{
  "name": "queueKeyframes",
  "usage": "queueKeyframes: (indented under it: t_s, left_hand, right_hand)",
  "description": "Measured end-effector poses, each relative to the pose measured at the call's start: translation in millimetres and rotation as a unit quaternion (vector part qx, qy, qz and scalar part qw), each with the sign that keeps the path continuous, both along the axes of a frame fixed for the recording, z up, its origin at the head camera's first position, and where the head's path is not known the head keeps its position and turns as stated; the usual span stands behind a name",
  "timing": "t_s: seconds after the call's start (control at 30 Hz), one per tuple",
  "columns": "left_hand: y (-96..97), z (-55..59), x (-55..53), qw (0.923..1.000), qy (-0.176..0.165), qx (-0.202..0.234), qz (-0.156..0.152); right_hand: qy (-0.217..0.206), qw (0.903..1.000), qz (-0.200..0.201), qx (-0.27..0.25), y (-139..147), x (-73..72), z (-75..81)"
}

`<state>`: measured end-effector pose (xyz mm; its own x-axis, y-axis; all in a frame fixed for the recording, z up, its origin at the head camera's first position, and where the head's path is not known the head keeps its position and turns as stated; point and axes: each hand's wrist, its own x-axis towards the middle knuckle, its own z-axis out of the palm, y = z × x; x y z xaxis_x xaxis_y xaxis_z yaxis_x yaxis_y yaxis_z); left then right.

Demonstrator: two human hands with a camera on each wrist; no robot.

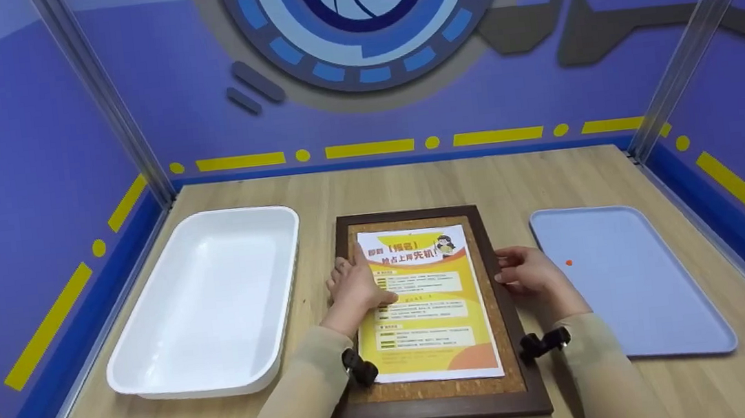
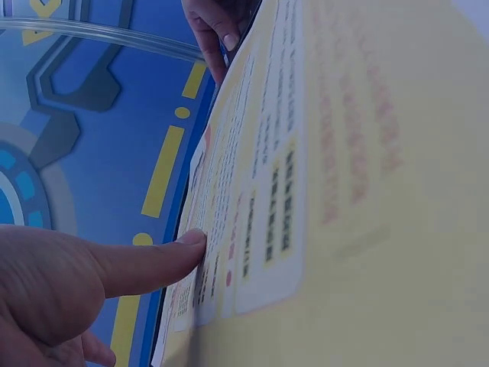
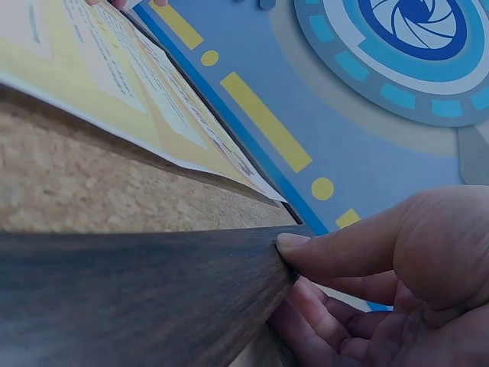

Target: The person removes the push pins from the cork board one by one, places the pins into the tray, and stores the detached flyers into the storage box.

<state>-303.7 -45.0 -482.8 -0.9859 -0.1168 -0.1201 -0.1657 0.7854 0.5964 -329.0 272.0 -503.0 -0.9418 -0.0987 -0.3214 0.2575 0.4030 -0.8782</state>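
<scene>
A brown-framed corkboard point(image 1: 447, 389) lies upright in front of me, with a yellow and white printed poster point(image 1: 420, 332) on its cork. My left hand point(image 1: 356, 287) rests over the left edge of the poster. Its thumb lies straight on the paper, pressing there in the left wrist view, and its index finger points up along the poster's left side. At the right side of the frame, my right hand point(image 1: 530, 272) pinches the dark edge, thumb point(image 3: 332, 248) against the rim and the other fingers curled below it. In the right wrist view the poster's near edge lifts slightly off the cork.
A deep white tub point(image 1: 216, 301) stands on the wooden table point(image 1: 405, 188) to the left. On the right lies a shallow blue-grey tray point(image 1: 643, 277) with a tiny orange thing point(image 1: 569, 262) on it. Purple panels point(image 1: 404, 115) wall in the back and both sides.
</scene>
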Motion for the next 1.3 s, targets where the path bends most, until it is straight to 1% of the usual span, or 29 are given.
queueKeyframes:
  t_s: [0.17,0.3,0.4,0.47,0.6,0.73,0.8,0.87,1.0,1.07,1.23,1.3]
  left_hand:
    - [-1.6,2.3,-0.6,0.9998,-0.003,0.019,-0.007]
    - [-5.9,3.9,-0.5,0.9996,-0.009,0.024,-0.013]
    - [-11.2,6.2,-0.4,0.9994,-0.016,0.02,-0.024]
    - [-15.5,7.5,-0.8,0.9988,-0.022,0.028,-0.033]
    - [-24.7,9.3,-3.3,0.9964,-0.03,0.062,-0.05]
    - [-32.3,8.8,-4.4,0.9916,-0.041,0.11,-0.054]
    - [-35.0,7.9,-4.5,0.9871,-0.047,0.143,-0.053]
    - [-36.8,7.7,-3.4,0.9797,-0.06,0.186,-0.045]
    - [-40.3,8.1,-0.5,0.9646,-0.065,0.254,-0.031]
    - [-42.2,9.9,1.6,0.9578,-0.062,0.28,-0.025]
    - [-47.4,15.7,5.4,0.943,-0.058,0.327,-0.016]
    - [-50.0,17.7,6.6,0.9389,-0.056,0.339,-0.014]
  right_hand:
    - [-0.002,1.0,-0.005,0.008,0,-0.2,-1.2]
    - [0.005,1.0,0.003,0.005,0,0.8,-2.1]
    - [0.01,0.9999,0.007,-0.005,0,1.7,-2.6]
    - [0.012,0.9998,0.007,-0.011,0,2.0,-2.9]
    - [0.021,0.9994,0.012,-0.026,0,2.4,-3.0]
    - [0.027,0.9994,0.011,-0.02,0,2.5,-2.6]
    - [0.028,0.9995,0.012,-0.01,0,2.0,-2.3]
    - [0.023,0.9997,0.008,-0.002,0,1.3,-1.9]
    - [0.014,0.9998,0.003,0.011,0,0.4,-1.6]
    - [0.011,0.9999,0.0,0.011,-1,0.4,-1.7]
    - [0.014,0.9999,0.0,0.006,0,1.0,-1.2]
    - [0.018,0.9998,0.003,0.002,0,0.9,-1.2]
